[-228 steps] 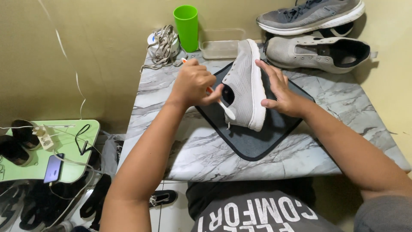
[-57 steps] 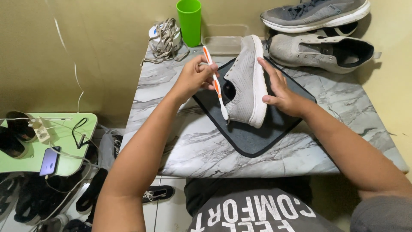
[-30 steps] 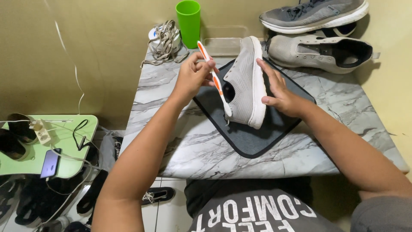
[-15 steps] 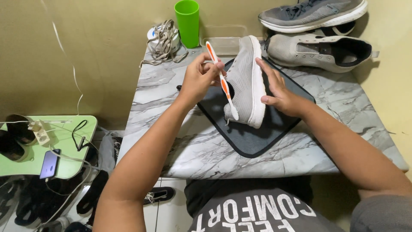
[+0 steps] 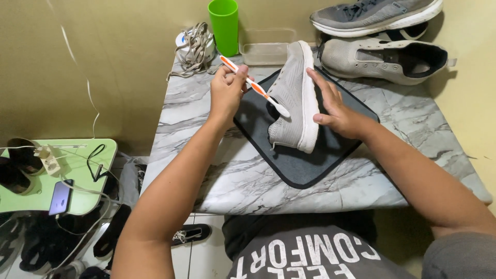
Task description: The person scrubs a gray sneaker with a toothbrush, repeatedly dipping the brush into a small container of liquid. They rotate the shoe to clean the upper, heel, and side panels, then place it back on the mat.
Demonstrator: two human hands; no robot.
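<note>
A grey knit sneaker (image 5: 293, 95) with a white sole stands on its side on a dark mat (image 5: 310, 155) on the marble table (image 5: 248, 181). My right hand (image 5: 336, 106) lies flat against the sole and props the shoe up. My left hand (image 5: 226, 93) grips an orange and white toothbrush (image 5: 253, 85), whose head rests on the shoe's upper near the opening.
A green cup (image 5: 224, 25), a clear plastic tub (image 5: 266, 51) and a pile of laces (image 5: 194, 49) stand at the table's far edge. Two more grey sneakers (image 5: 382, 57) lie at the back right. A low green table (image 5: 57, 175) with a phone and cables stands left.
The toothbrush has shifted back and forth along the shoe's upper in my left hand. The right hand has kept the shoe in place.
</note>
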